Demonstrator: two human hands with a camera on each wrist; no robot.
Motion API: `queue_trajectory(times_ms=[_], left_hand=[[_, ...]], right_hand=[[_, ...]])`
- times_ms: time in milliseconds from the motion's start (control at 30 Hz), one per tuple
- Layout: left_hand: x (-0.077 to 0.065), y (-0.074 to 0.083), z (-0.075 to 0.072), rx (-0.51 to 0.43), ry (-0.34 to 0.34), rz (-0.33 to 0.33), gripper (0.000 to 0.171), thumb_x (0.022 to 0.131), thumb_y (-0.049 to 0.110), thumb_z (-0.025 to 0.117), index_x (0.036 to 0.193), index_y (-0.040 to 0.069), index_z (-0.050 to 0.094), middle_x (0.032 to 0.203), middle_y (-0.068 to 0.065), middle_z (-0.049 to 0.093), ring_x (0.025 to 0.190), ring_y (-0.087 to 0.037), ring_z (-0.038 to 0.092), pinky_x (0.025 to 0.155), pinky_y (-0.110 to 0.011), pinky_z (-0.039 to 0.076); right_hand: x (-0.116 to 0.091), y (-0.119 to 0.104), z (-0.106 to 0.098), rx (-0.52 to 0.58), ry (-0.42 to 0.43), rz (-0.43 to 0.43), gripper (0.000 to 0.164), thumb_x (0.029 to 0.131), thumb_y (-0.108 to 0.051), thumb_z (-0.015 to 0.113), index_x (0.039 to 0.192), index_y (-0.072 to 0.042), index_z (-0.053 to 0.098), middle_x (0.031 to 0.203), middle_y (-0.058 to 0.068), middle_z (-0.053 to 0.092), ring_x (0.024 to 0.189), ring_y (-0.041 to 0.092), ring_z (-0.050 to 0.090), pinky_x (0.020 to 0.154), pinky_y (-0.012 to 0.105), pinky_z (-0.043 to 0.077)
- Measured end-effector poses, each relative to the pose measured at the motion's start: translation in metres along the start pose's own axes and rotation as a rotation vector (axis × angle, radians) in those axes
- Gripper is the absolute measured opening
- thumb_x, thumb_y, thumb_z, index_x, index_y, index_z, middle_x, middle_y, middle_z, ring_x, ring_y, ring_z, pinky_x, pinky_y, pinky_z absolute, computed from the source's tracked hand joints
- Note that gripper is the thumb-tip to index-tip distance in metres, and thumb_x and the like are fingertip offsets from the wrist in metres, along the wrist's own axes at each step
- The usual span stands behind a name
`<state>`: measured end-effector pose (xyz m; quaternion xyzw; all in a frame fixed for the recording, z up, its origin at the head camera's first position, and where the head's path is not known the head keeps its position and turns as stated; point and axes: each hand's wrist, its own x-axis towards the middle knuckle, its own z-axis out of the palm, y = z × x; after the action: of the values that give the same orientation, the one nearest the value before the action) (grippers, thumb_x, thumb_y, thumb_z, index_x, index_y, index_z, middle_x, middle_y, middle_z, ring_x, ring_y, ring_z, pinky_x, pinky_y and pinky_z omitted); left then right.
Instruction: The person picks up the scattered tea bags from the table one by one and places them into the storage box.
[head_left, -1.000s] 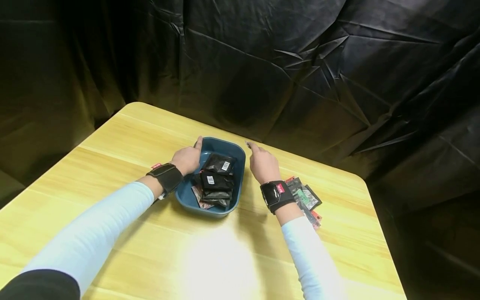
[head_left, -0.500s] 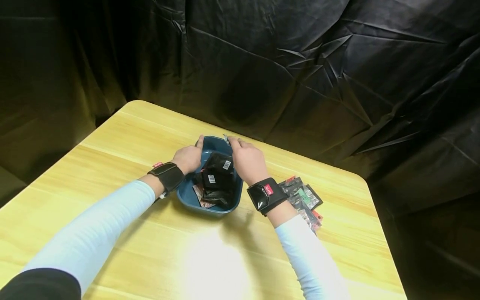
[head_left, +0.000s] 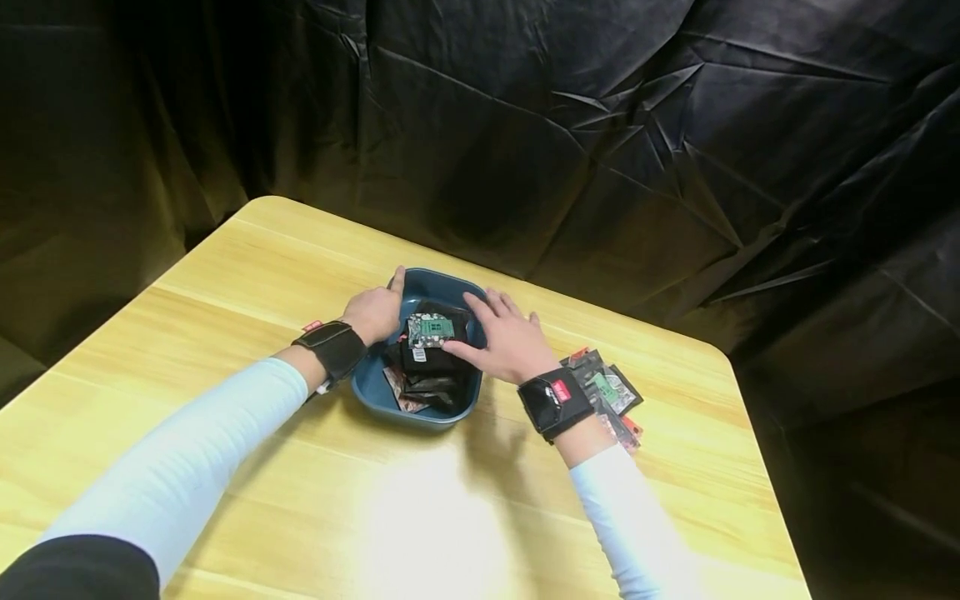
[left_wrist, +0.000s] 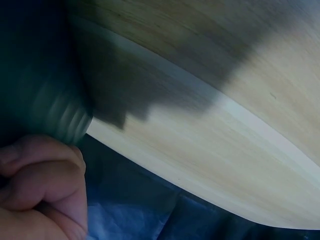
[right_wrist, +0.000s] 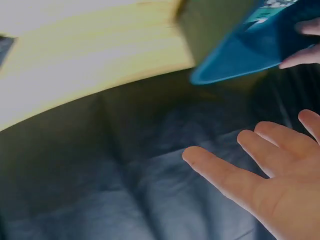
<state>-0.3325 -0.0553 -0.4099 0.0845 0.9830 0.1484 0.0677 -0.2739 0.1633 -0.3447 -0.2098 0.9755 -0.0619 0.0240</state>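
My left hand (head_left: 374,314) grips the left rim of a blue plastic bin (head_left: 375,407), one finger lying along the edge. In the left wrist view, the curled fingers (left_wrist: 47,175) show beside the bin's dark wall. My right hand (head_left: 513,340) is spread over the bin's right rim and holds nothing. A small clear packet with a green label (head_left: 435,327) is just left of its thumb, over the black packets (head_left: 438,364) in the bin; whether it rests on them I cannot tell. A reddish patterned packet (head_left: 397,387) shows beneath the black ones.
More flat packets (head_left: 606,388), black, green-labelled and red-edged, lie in a loose pile to the right, partly behind the right wrist. The wooden table (head_left: 247,250) has its far edge close behind the bin. A black curtain (head_left: 480,150) hangs beyond.
The right hand carried the green-labelled packet left over the bin and let it go. Its fingers have spread, and the hand has shifted slightly right. The left hand stays on the rim.
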Motion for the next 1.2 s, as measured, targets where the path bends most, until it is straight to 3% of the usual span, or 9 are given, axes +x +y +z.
queue_trajectory(times_ms=[300, 533, 700, 833, 1000, 1200], left_hand=[[0.0, -0.001, -0.003, -0.012, -0.005, 0.006, 0.081, 0.086, 0.006, 0.052, 0.15, 0.0, 0.002, 0.062, -0.007, 0.051, 0.054, -0.021, 0.052, 0.045, -0.03, 0.037], [0.001, -0.001, -0.005, -0.007, -0.022, 0.001, 0.08, 0.087, 0.006, 0.051, 0.149, 0.0, 0.001, 0.062, -0.008, 0.052, 0.055, -0.022, 0.052, 0.046, -0.03, 0.037], [0.002, 0.0, -0.005, -0.011, -0.035, 0.004, 0.08, 0.087, 0.006, 0.049, 0.15, 0.0, -0.001, 0.06, -0.006, 0.048, 0.053, -0.02, 0.049, 0.045, -0.03, 0.036], [0.003, -0.003, -0.006, -0.006, -0.038, -0.001, 0.08, 0.088, 0.006, 0.049, 0.149, 0.0, -0.002, 0.058, -0.005, 0.045, 0.05, -0.019, 0.047, 0.044, -0.029, 0.035], [0.003, -0.002, -0.006, -0.004, -0.042, 0.004, 0.08, 0.088, 0.006, 0.049, 0.15, 0.0, -0.001, 0.056, -0.004, 0.044, 0.049, -0.018, 0.046, 0.044, -0.029, 0.034], [0.003, -0.001, -0.007, -0.003, -0.05, 0.017, 0.08, 0.088, 0.006, 0.049, 0.149, 0.0, -0.002, 0.057, -0.005, 0.045, 0.049, -0.018, 0.046, 0.044, -0.029, 0.035]], right_hand=[[-0.062, 0.078, 0.002, 0.042, -0.009, 0.186, 0.082, 0.085, -0.07, 0.04, 0.148, -0.019, 0.028, 0.153, 0.016, 0.023, 0.142, 0.034, 0.022, 0.104, 0.064, 0.025], [-0.121, 0.12, 0.029, 0.067, -0.039, 0.312, 0.078, 0.089, -0.058, 0.047, 0.144, -0.004, 0.035, 0.148, 0.028, 0.027, 0.133, 0.047, 0.03, 0.101, 0.062, 0.031], [-0.15, 0.12, 0.049, 0.008, -0.057, 0.379, 0.081, 0.085, -0.061, 0.051, 0.136, 0.002, 0.045, 0.142, 0.03, 0.036, 0.127, 0.049, 0.038, 0.093, 0.062, 0.038], [-0.154, 0.112, 0.059, -0.075, -0.051, 0.4, 0.086, 0.081, -0.062, 0.055, 0.136, 0.003, 0.045, 0.138, 0.03, 0.042, 0.125, 0.048, 0.041, 0.088, 0.064, 0.04], [-0.153, 0.106, 0.066, -0.093, -0.041, 0.397, 0.075, 0.081, -0.032, 0.058, 0.139, 0.009, 0.036, 0.139, 0.034, 0.038, 0.128, 0.048, 0.038, 0.095, 0.061, 0.037], [-0.143, 0.103, 0.059, -0.125, 0.169, 0.35, 0.05, 0.084, -0.007, 0.056, 0.132, 0.005, 0.048, 0.126, 0.028, 0.054, 0.111, 0.043, 0.056, 0.085, 0.053, 0.048]])
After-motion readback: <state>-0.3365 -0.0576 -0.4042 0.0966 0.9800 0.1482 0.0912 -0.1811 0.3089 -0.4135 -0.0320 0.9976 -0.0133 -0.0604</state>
